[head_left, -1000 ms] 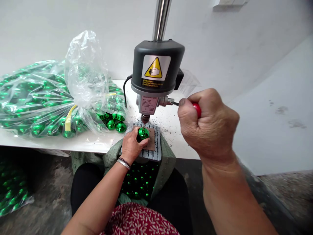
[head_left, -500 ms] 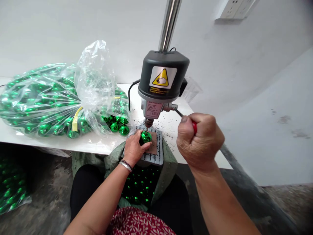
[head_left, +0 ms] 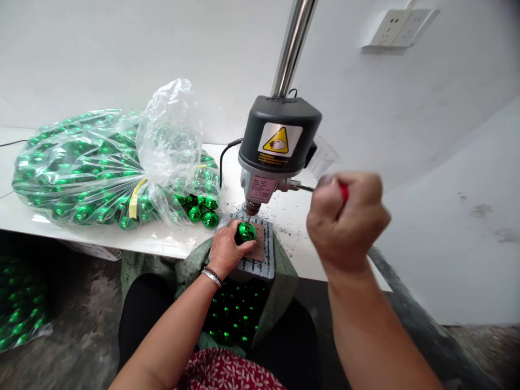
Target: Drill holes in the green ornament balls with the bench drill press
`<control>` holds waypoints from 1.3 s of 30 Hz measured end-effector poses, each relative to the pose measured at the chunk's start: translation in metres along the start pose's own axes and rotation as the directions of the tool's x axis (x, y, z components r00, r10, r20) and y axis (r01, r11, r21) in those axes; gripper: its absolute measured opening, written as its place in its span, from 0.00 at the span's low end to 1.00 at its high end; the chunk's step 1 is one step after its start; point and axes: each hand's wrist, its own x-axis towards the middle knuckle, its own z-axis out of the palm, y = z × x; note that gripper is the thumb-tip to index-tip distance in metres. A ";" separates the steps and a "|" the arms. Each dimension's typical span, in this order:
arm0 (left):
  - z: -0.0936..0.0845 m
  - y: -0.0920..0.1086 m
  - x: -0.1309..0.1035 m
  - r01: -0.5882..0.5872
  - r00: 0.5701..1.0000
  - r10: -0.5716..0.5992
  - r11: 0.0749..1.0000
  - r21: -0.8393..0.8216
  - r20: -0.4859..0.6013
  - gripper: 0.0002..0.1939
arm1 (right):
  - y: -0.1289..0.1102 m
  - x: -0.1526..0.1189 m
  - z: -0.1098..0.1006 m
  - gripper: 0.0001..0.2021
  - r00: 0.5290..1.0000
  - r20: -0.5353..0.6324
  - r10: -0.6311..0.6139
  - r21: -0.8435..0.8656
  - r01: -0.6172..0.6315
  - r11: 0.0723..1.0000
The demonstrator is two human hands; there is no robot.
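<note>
Gripping a shiny green ball (head_left: 246, 232), the L hand (head_left: 226, 248) keeps it on the brown board (head_left: 259, 253). Ball sits in the crook btwn thumb & index: thumb along its near edge, fingers curved round its L side, R side & most of the top uncovered. Lower fingers partly hidden, can't tell if they touch it too.

Drill bit (head_left: 249, 219) points down at the ball's top, tip right by the surface; can't tell if it's in. Board lies on the grey base plate (head_left: 268, 265) of the drill press (head_left: 300, 116), w/ dark shavings (head_left: 286, 238) on the counter (head_left: 179, 238) nearby.

R hand (head_left: 348, 216), slightly blurred, is up & to the R, well apart from the ball, fingers closed in a fist round the red knob (head_left: 344, 192) of the lever (head_left: 305, 188).

On the counter's L: clear plastic bag (head_left: 170, 124) packed w/ more green balls, yellow tie (head_left: 137, 199) nr its neck, a few bare balls (head_left: 210, 219) at its R end, close to the L hand. Below the plate, btwn the legs, an open green sack (head_left: 284, 281) w/ lots more balls inside. Socket (head_left: 400, 28) on the wall, upper R.
</note>
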 end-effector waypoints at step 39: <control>-0.071 -0.045 -0.001 0.256 0.961 -0.277 0.878 0.403 -0.007 0.29 | 0.004 0.035 0.015 0.11 0.986 0.064 0.152 -0.020 -0.151 0.988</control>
